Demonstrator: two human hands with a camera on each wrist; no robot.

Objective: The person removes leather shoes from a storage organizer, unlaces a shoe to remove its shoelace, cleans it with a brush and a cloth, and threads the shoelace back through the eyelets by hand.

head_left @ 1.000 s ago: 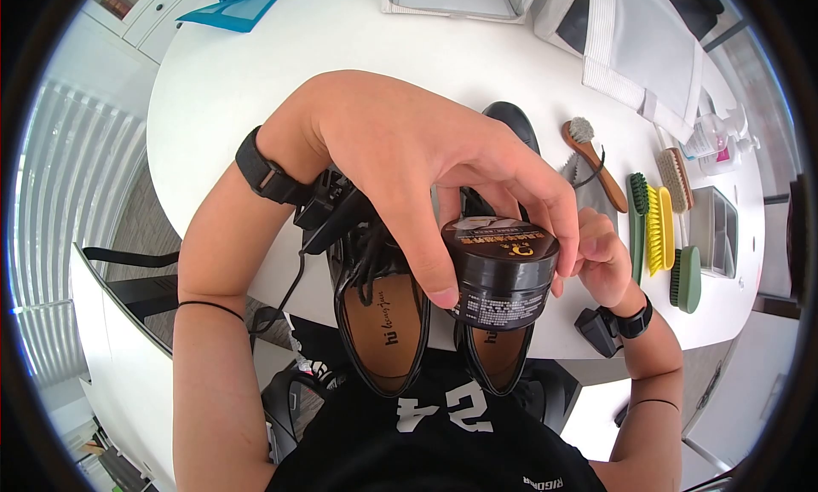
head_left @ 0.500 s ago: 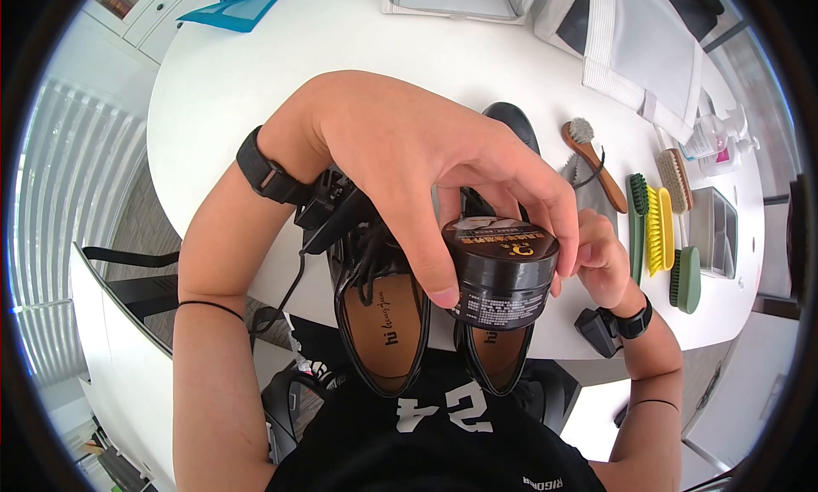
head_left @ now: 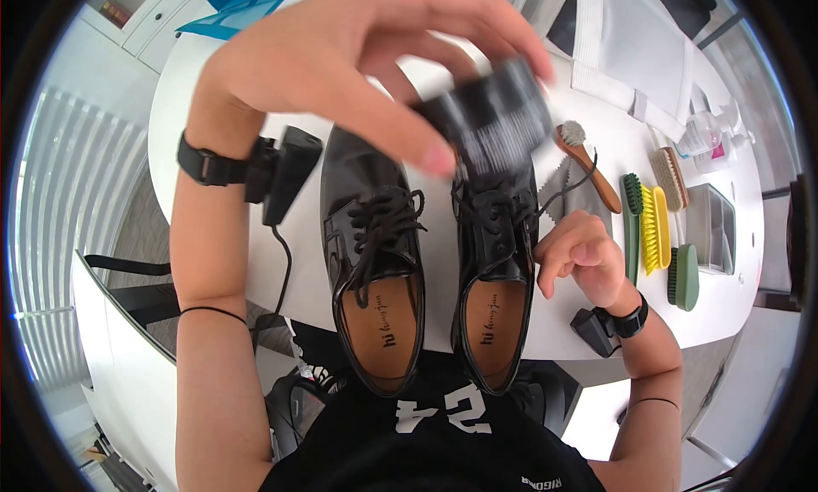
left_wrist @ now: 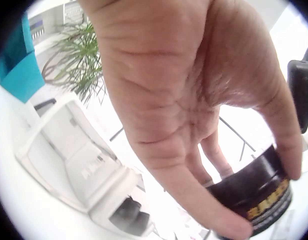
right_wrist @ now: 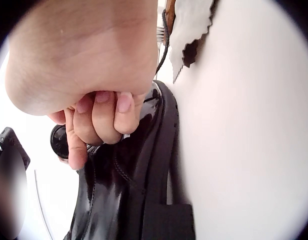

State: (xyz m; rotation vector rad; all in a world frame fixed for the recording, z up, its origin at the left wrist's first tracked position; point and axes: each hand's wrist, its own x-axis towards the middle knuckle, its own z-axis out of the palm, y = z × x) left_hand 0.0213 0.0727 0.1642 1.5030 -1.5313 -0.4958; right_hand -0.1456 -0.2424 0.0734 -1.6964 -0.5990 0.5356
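My left hand (head_left: 324,62) grips a round black jar (head_left: 501,121) with thumb and fingers around its side, high over the shoes. The jar is tilted and blurred in the head view; gold lettering shows on it in the left wrist view. Below stand two black leather lace-up shoes, a left shoe (head_left: 348,172) and a right shoe (head_left: 490,245), toes pointing away from me, tan insoles showing. My right hand (head_left: 590,258) holds nothing beside the right shoe, fingers loosely curled, index finger reaching down close to the shoe's side.
Right of the shoes lie a grey zigzag-edged cloth (head_left: 558,192), a wooden-handled brush (head_left: 596,175), a yellow brush (head_left: 654,228), green brushes (head_left: 684,279) and a clear box (head_left: 711,228). Pump bottles (head_left: 711,143) and a white storage box (head_left: 635,49) stand farther back.
My left hand has lifted the jar up and away from me, tilting it and uncovering the shoes. The right hand, close by the jar before, has stayed beside the right shoe.
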